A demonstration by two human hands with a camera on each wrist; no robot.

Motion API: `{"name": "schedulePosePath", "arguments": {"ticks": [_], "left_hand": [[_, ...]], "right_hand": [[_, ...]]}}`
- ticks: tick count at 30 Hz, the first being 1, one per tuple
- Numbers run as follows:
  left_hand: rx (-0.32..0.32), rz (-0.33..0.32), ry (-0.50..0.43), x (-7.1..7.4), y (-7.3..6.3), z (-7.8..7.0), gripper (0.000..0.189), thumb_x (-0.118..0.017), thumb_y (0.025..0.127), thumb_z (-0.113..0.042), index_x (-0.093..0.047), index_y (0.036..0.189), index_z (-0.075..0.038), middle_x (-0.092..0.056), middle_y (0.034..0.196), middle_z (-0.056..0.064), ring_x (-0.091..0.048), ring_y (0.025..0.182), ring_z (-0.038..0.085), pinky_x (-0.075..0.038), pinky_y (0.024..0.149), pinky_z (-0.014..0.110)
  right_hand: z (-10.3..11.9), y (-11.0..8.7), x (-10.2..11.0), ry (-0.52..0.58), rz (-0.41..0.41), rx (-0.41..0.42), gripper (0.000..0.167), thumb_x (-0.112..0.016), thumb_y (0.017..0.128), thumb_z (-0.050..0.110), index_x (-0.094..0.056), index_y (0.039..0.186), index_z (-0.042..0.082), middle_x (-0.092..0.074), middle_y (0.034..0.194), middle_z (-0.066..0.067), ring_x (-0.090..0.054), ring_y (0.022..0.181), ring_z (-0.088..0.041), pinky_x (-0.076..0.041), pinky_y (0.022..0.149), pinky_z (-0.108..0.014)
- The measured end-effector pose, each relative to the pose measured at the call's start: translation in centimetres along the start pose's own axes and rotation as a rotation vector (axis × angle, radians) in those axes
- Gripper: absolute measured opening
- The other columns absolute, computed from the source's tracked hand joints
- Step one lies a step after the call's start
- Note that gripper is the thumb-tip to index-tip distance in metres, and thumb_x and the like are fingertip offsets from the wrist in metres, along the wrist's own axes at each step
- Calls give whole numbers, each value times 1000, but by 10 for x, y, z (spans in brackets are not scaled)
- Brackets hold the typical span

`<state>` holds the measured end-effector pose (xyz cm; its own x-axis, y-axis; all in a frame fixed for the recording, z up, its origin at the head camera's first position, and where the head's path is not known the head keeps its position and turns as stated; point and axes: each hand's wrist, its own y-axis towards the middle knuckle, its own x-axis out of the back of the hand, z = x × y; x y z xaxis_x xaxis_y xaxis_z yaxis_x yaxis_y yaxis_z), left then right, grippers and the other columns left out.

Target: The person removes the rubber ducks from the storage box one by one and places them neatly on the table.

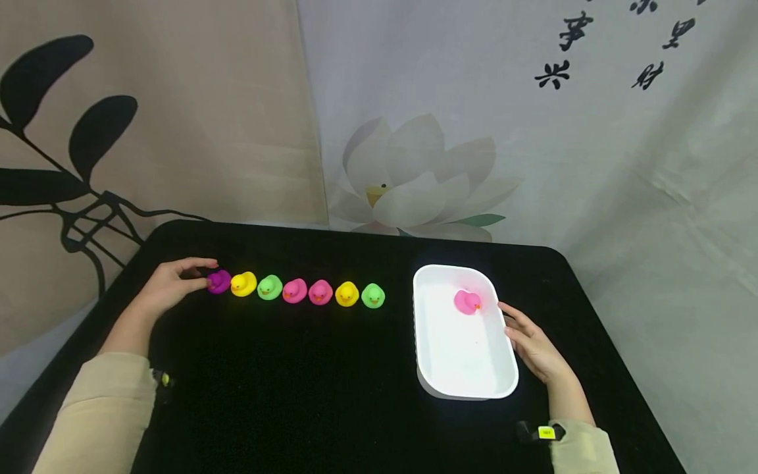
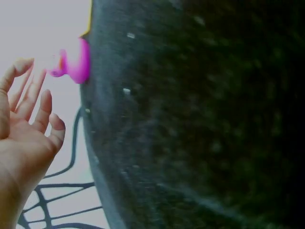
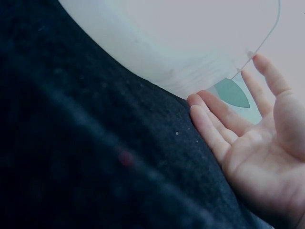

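Note:
A purple rubber duck (image 1: 219, 282) stands at the left end of a row of rubber ducks. My left hand (image 1: 168, 284) is beside it, thumb and index finger at its left side. In the left wrist view the duck (image 2: 79, 62) looks bright magenta, just beyond the loosely spread fingertips. On the right, a white plastic tray (image 1: 464, 359) holds one pink duck (image 1: 468, 302) in its upper part. My right hand (image 1: 535, 345) touches the tray's right side with extended fingers; in the right wrist view the thumb lies near the rim of the tray (image 3: 143, 52).
The row runs rightward from the purple duck: yellow (image 1: 243, 284), green (image 1: 270, 287), pink (image 1: 295, 290), another pink (image 1: 320, 292), yellow (image 1: 347, 294) and green (image 1: 374, 296). All stand on a black-covered table (image 1: 284, 395). A printed curtain (image 1: 237, 118) hangs behind.

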<state>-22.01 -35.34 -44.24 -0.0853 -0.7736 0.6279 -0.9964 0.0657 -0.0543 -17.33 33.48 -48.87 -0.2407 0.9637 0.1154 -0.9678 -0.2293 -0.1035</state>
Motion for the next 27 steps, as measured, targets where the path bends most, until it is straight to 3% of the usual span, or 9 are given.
{"name": "schedulePosePath", "arguments": {"ticks": [10, 16, 21, 27], "left_hand": [[-57, -156, 43, 1, -11, -33, 51, -63, 92, -38, -54, 132, -9, -49, 133, 14, -40, 115, 32, -33, 81, 45], [-174, -250, 57, -7, -17, -56, 39, -66, 92, -31, -61, 124, -10, -54, 126, 8, -45, 105, 23, -34, 76, 33], [-256, -292, 24, -16, -22, -77, 32, -67, 91, -23, -65, 120, -9, -58, 121, 4, -46, 100, 17, -34, 74, 27], [-282, -317, -28, -29, -28, -104, 30, -68, 90, -20, -66, 117, -7, -58, 121, 5, -47, 99, 18, -34, 76, 29]], "right_hand": [[0, 0, 0, 1, 6, 12, 54, -51, 100, 13, -28, 148, 5, -30, 142, -33, -60, 106, -13, -51, 84, -30], [1, 0, 0, -6, 0, 11, 54, -51, 100, 13, -27, 148, 3, -30, 143, -33, -60, 105, -12, -51, 84, -30], [1, 0, -1, -9, -6, 3, 56, -52, 99, 14, -27, 148, 4, -30, 143, -33, -59, 106, -11, -50, 84, -30], [2, 0, -2, -2, -1, -1, 56, -52, 99, 14, -26, 149, 4, -29, 144, -33, -59, 106, -10, -50, 85, -29]]}}
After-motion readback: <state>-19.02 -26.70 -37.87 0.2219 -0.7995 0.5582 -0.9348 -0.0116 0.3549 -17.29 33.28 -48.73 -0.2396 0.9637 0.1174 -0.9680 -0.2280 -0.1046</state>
